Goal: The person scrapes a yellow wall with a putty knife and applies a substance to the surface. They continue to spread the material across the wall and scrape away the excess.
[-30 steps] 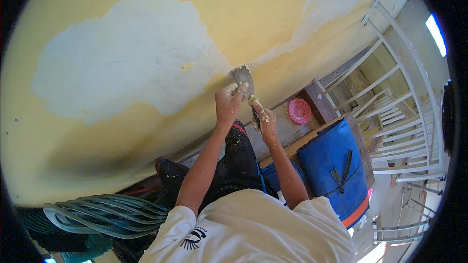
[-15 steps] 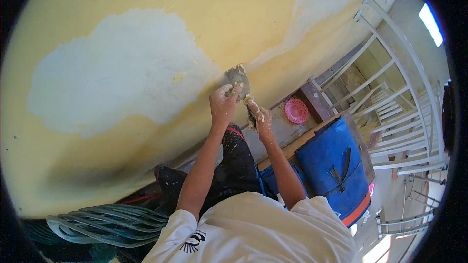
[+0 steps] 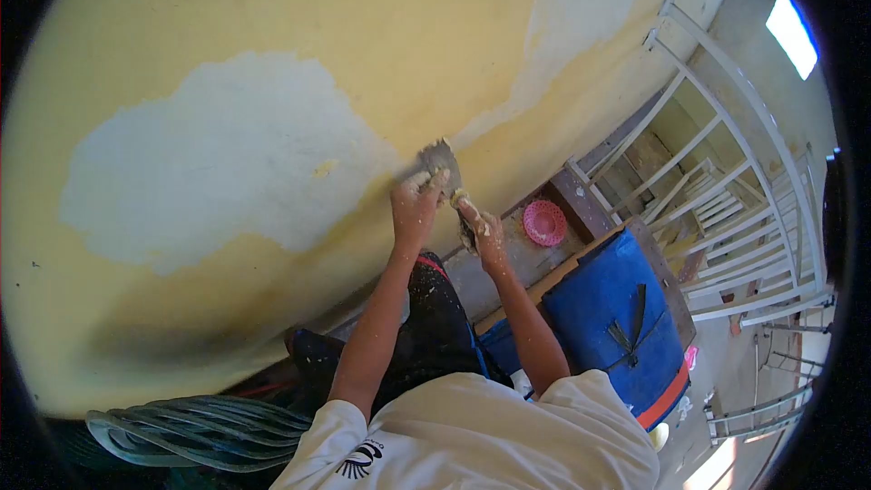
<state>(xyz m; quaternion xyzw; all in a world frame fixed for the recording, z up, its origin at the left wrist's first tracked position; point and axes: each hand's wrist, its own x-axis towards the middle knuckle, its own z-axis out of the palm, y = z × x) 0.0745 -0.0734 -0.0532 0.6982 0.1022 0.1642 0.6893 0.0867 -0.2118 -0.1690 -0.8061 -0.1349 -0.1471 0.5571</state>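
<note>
A putty knife (image 3: 442, 160) with a flat grey blade, smeared with pale filler, stands out in front of the wall. My left hand (image 3: 415, 210) has its thumb and fingers closed on the blade near its lower part. Just below and to the right, my right hand (image 3: 488, 241) is wrapped around the dark, filler-crusted handle end, its thumb pointing up toward the blade. Both hands are spotted with filler. Behind them, the yellow wall (image 3: 408, 36) carries a large whitish patch (image 3: 227, 154), whose right edge reaches close to the blade.
A pink plastic basket (image 3: 544, 222) sits on the floor to the right of my hands. Nearer me lies a blue rolled bundle (image 3: 608, 308) with black ties. White metal railings (image 3: 739, 141) stand at the far right. Coiled green hose-like material (image 3: 200, 431) is at lower left.
The view has tilted slightly, so the wall patch sits lower and the basket a little further left. My hands keep nearly the same hold on the putty knife.
</note>
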